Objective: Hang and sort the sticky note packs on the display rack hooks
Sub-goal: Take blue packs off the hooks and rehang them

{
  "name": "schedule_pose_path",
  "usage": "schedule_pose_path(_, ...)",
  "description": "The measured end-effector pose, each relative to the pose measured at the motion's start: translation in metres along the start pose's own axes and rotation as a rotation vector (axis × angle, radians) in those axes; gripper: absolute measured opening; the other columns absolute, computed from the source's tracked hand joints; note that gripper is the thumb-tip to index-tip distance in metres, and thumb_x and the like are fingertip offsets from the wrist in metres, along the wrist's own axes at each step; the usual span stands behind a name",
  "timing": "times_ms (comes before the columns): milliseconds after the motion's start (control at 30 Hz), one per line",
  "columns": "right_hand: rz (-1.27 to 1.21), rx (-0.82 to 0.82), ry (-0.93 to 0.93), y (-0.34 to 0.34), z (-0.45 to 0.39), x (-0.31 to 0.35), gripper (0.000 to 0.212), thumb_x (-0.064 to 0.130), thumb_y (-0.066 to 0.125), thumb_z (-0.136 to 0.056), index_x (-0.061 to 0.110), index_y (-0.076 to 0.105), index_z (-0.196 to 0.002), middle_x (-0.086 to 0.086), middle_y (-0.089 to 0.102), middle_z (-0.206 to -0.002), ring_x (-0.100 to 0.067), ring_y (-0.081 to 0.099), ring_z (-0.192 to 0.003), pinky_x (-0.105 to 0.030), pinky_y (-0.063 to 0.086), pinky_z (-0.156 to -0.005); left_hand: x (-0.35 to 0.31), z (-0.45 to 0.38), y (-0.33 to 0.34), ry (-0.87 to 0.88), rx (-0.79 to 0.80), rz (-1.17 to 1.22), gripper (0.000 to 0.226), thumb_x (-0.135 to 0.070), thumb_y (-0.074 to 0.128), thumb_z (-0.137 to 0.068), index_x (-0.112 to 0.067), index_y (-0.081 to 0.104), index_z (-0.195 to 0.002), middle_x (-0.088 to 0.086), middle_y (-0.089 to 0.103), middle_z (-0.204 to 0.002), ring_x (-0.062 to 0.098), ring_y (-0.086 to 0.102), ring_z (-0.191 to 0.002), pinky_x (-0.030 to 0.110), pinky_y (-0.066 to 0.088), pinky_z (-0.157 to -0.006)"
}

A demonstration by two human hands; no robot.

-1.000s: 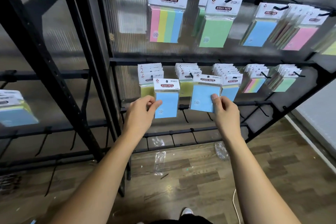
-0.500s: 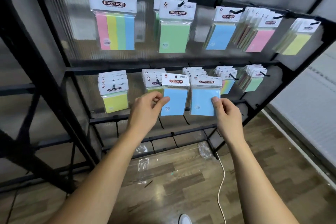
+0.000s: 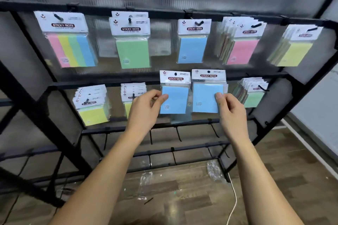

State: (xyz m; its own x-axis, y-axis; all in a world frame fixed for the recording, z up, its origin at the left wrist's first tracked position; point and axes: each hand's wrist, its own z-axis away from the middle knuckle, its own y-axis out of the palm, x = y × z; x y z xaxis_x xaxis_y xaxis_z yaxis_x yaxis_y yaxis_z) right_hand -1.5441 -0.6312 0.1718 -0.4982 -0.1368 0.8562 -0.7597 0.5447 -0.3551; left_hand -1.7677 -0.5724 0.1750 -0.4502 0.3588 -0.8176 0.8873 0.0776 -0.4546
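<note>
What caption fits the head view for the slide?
Left hand and right hand each pinch a blue sticky note pack before the display rack.

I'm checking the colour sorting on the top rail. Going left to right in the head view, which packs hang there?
Striped multicolour pack → green pack → blue pack → pink pack → yellow pack.

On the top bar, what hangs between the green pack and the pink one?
In the head view, one blue sticky note pack hangs on its own hook between the green pack and the pink pack.
</note>
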Motion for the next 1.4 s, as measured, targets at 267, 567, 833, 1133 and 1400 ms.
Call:
schedule_pose_path(267,-0.181,0.124,-0.124,-0.006,-0.049,0.022,0.039,0.031,0.051,-0.103,-0.002,0.051,-0.083,-0.024,0.052,-0.081,-0.013,0.040,-0.069,-0.031,0.030,-0.061,-0.018,0.001,0.022,-0.019,-0.163,-0.042,0.021,-0.034,0.061,-0.096,-0.016,0.068,-0.089,-0.014,0.049,-0.056,0.003,0.045,-0.054,0.018,0.032,-0.052)
schedule_pose_path(567,-0.312,0.147,-0.251,0.000,-0.087,0.055,0.039,0.030,0.050,-0.104,-0.003,0.052,-0.084,-0.014,0.043,-0.072,-0.009,0.036,-0.067,-0.023,0.028,-0.057,-0.030,0.015,0.031,-0.022,-0.204,-0.094,0.019,-0.031,0.061,-0.096,-0.015,0.067,-0.086,-0.023,0.052,-0.056,0.003,0.044,-0.054,0.018,0.034,-0.053)
schedule_pose_path(833,-0.300,0.164,-0.234,0.007,-0.097,0.044,0.040,0.032,0.049,-0.104,-0.002,0.051,-0.081,-0.004,0.040,-0.069,-0.006,0.034,-0.064,-0.022,0.026,-0.055,-0.036,0.015,0.026,-0.015,-0.226,-0.116,0.018,-0.029,0.061,-0.096,-0.016,0.067,-0.086,-0.027,0.053,-0.056,-0.004,0.047,-0.053,0.012,0.035,-0.053)
schedule_pose_path(1133,-0.287,0.196,-0.194,0.018,-0.110,0.036,0.042,0.037,0.049,-0.103,0.000,0.054,-0.084,-0.003,0.045,-0.071,-0.007,0.037,-0.064,-0.024,0.027,-0.056,-0.031,0.007,0.023,-0.023,-0.248,-0.136,0.019,-0.032,0.061,-0.096,-0.018,0.068,-0.088,-0.017,0.052,-0.062,-0.003,0.047,-0.055,0.014,0.034,-0.053)
schedule_pose_path(1400,-0.298,0.194,-0.207,0.025,-0.113,0.033,0.045,0.034,0.049,-0.104,-0.004,0.049,-0.081,-0.006,0.040,-0.070,-0.007,0.033,-0.064,-0.026,0.024,-0.056,-0.027,0.004,0.021,-0.037,-0.276,-0.146,0.019,-0.033,0.061,-0.096,-0.016,0.070,-0.092,-0.018,0.052,-0.060,-0.002,0.048,-0.056,0.015,0.033,-0.053)
